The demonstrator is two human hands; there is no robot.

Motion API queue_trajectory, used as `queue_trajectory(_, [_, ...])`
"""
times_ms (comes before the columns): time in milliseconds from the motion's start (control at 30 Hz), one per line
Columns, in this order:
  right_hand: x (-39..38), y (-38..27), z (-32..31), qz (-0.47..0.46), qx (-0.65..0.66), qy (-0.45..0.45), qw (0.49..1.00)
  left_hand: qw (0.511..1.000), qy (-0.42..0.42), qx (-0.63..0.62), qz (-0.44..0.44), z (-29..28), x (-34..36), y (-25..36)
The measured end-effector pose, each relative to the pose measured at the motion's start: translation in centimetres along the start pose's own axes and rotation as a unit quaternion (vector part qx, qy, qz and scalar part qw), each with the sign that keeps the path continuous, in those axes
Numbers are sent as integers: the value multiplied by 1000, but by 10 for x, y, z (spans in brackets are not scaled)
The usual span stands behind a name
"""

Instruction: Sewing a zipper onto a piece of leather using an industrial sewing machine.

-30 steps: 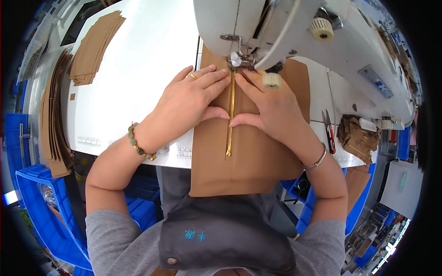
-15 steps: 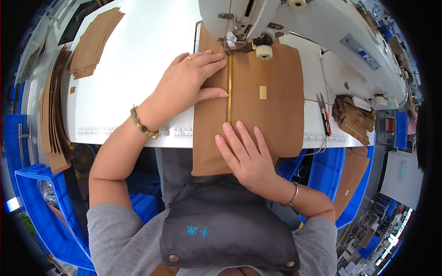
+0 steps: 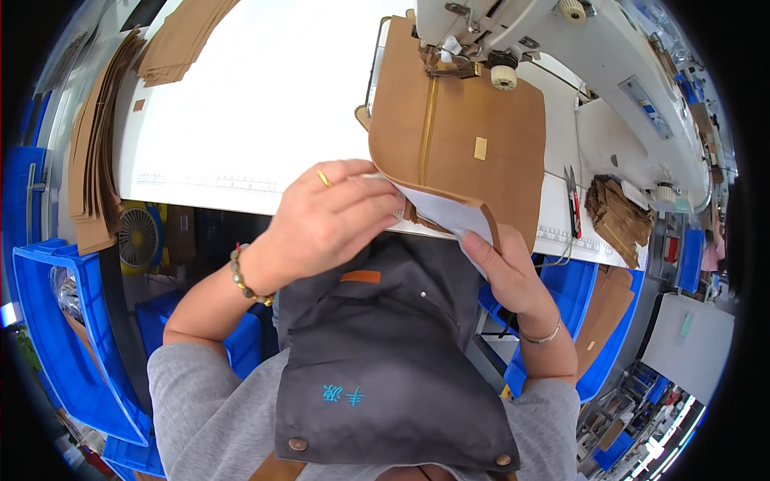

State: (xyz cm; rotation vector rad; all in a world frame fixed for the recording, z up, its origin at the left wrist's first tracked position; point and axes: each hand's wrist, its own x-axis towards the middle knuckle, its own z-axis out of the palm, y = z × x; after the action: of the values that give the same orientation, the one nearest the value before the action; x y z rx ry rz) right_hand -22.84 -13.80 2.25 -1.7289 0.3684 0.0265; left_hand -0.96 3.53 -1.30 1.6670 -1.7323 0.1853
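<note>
A brown leather-like panel lies under the needle area of a white sewing machine. A gold zipper runs down it toward me, and a small pale yellow label sits to the right. The panel's near edge is lifted, baring a whitish lining underneath. My left hand is closed at the left of that raised edge; its fingertips are partly hidden. At the right end, my right hand grips the edge, thumb on the pale inner side.
Red-and-black snips and a crumpled brown bundle lie on the right of the white table. Brown pieces are stacked at far left, with more draped over the left edge. Blue bins stand below.
Both hands have left the panel's flat top for its near edge, which is now folded up. The view has shifted, and the machine appears farther right.
</note>
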Motion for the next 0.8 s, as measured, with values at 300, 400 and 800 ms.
queue_trajectory(300, [3, 2, 4, -51, -11, -3, 999, 999, 34, -6, 23, 17, -1, 8])
queue_trajectory(400, [5, 7, 4, -68, -2, 0, 998, 1000, 15, -22, 17, 18, -2, 8])
queue_trajectory(800, [1, 7, -8, -106, -45, -16, 993, 995, 4, 91, 43, 17, -4, 19])
